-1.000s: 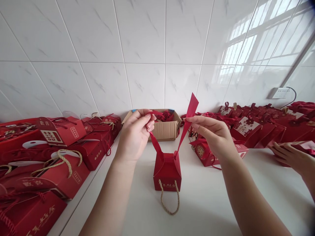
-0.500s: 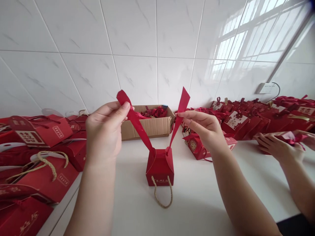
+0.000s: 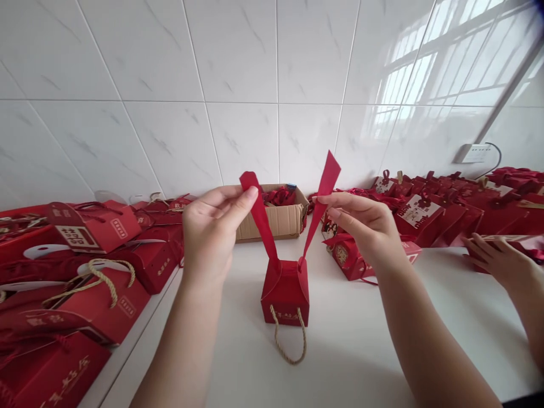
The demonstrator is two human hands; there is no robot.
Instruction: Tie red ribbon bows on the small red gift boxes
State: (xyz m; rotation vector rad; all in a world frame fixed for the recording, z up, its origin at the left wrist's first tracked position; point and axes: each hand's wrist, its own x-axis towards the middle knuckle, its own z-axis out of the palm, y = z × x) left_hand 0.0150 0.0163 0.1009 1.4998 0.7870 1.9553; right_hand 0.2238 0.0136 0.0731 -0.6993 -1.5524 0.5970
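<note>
A small red gift box [image 3: 285, 294] stands upright on the white table, its gold rope handle [image 3: 291, 360] hanging down on the near side. Red ribbon [image 3: 264, 229] runs through the top of the box and its two ends rise in a V. My left hand [image 3: 212, 226] pinches the left end between thumb and fingers. Between the thumb and fingers of my right hand [image 3: 361, 221] is the other end, whose slanted tip sticks up above the fingertips. Both stretches of ribbon look fairly taut.
Behind the box sits an open cardboard carton [image 3: 272, 222] with red ribbons inside. Red gift boxes [image 3: 97, 226] pile up at left; rows of more [image 3: 459, 215] line the right. One red box [image 3: 352, 258] lies beyond my right hand. Another person's hand [image 3: 505, 260] rests on a box at far right.
My left hand has moved inward, bringing its ribbon end nearer the right one. The whole view has shifted slightly. Both hands keep their pinch.
</note>
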